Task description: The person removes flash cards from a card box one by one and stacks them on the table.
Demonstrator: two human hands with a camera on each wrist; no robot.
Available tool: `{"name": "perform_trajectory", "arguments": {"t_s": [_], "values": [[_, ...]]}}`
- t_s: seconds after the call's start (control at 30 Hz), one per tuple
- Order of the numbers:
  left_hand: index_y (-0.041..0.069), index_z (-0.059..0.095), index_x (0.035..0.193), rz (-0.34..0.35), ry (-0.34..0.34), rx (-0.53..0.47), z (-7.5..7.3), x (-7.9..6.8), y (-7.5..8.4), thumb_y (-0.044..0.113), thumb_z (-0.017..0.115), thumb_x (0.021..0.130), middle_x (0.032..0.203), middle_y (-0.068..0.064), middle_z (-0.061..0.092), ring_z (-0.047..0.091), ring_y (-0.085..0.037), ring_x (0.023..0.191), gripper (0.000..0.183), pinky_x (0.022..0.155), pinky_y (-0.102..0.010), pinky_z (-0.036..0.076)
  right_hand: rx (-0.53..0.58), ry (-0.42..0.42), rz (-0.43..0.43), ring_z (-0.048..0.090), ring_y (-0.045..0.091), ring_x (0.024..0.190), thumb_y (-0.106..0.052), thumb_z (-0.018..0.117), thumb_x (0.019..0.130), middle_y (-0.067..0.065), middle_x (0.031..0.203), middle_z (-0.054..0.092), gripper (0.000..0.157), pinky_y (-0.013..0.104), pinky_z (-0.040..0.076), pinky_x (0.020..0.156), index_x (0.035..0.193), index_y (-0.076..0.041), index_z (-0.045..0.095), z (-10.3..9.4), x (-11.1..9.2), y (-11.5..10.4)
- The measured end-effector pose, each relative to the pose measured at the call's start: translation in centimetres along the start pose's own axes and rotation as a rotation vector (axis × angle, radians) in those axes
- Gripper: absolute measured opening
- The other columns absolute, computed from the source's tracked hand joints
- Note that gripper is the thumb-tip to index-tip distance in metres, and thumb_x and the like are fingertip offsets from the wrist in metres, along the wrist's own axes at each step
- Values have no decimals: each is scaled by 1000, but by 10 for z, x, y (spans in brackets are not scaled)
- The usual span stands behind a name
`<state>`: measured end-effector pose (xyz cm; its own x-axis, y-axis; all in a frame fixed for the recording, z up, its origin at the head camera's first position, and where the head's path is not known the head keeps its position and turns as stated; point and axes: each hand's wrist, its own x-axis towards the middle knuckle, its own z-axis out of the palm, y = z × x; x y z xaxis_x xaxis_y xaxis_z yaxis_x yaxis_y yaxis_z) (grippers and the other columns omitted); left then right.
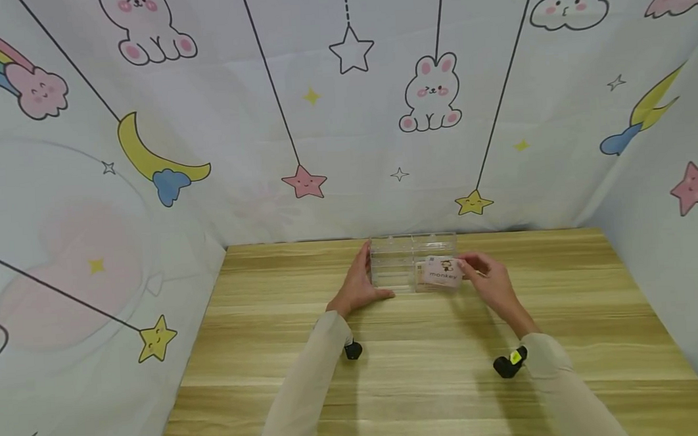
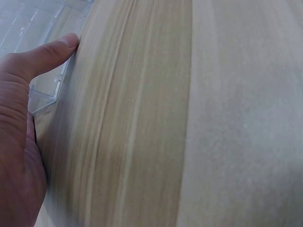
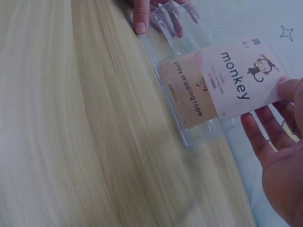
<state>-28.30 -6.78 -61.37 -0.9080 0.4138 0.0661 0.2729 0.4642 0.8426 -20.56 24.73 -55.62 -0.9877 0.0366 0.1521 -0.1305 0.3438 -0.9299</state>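
While the left hand [image 1: 357,287] grips the clear rack [image 1: 392,268], thumb [image 2: 49,54] splayed, right fingers [image 3: 259,139] pinch the monkey card [image 3: 240,82]

I note a clear plastic, multi-compartment rack [image 1: 392,272] on the wood-grain tabletop [image 1: 423,385], left end gripped by the left hand [image 1: 360,287]. A pale pink rectangular card printed "monkey" [image 3: 241,78], pinched at one edge by the right hand [image 1: 492,283], overlaps a peach rectangular card reading "play skipping rope" [image 3: 182,97], seated front right.
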Motion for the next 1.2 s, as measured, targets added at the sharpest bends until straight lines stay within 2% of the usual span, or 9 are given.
{"name": "perform_trajectory", "arguments": {"t_s": [0.17,0.23,0.3,0.4,0.47,0.6,0.83,1.03,1.2], "values": [[12,3,168,-3,3,3,0,0,0,25,101,69,169,-14,22,30,-25,153,139,121,-27,30,6,-14,-4,67,12,95,-18,63,106,23,117,68,29,39,64,78,124,4,65,-5,-4,-1],[14,3,168,-10,1,5,0,0,0,26,100,69,169,-13,22,29,-23,153,139,120,-24,30,1,-31,-9,68,20,95,-12,62,106,25,115,67,26,39,64,75,124,7,64,-7,-8,-9],[15,2,168,-16,1,8,0,0,1,26,100,70,169,-13,23,29,-23,153,139,120,-24,30,-2,-43,-18,68,21,91,-10,62,106,25,110,68,25,39,64,72,123,8,64,-8,-10,-8],[16,2,168,-20,1,11,0,1,1,27,100,70,169,-13,23,29,-23,153,139,120,-25,30,-16,-71,0,69,22,87,-9,61,106,25,106,68,24,43,64,70,122,8,63,-11,-15,-6],[15,2,168,-19,1,12,0,1,1,27,100,70,169,-13,23,29,-24,153,139,121,-26,30,-28,-89,15,68,18,84,-14,62,106,22,104,68,25,44,64,70,123,5,63,-12,-18,3],[14,2,168,-11,5,10,0,1,0,26,100,70,169,-14,22,29,-25,153,139,121,-28,31,-74,-129,49,68,21,85,-17,61,107,20,103,68,27,39,64,69,125,3,63,-13,-25,6],[15,3,168,-23,3,7,0,2,0,27,100,70,169,-13,23,30,-23,153,139,121,-27,31,-129,-153,31,65,19,90,-13,61,107,14,105,70,20,23,56,71,123,-4,69,-12,-35,17],[15,4,168,-23,6,0,1,2,0,26,100,70,168,-13,24,30,-24,152,138,121,-28,31,-195,-174,36,61,20,96,-12,62,106,11,110,70,16,21,52,78,114,-6,75,-10,-42,25],[14,4,168,-16,10,4,1,1,0,27,100,69,168,-14,24,31,-25,152,138,121,-29,32,-189,-213,61,63,18,85,-8,65,104,10,101,67,14,23,52,69,113,-5,74,-9,-46,30]]}}
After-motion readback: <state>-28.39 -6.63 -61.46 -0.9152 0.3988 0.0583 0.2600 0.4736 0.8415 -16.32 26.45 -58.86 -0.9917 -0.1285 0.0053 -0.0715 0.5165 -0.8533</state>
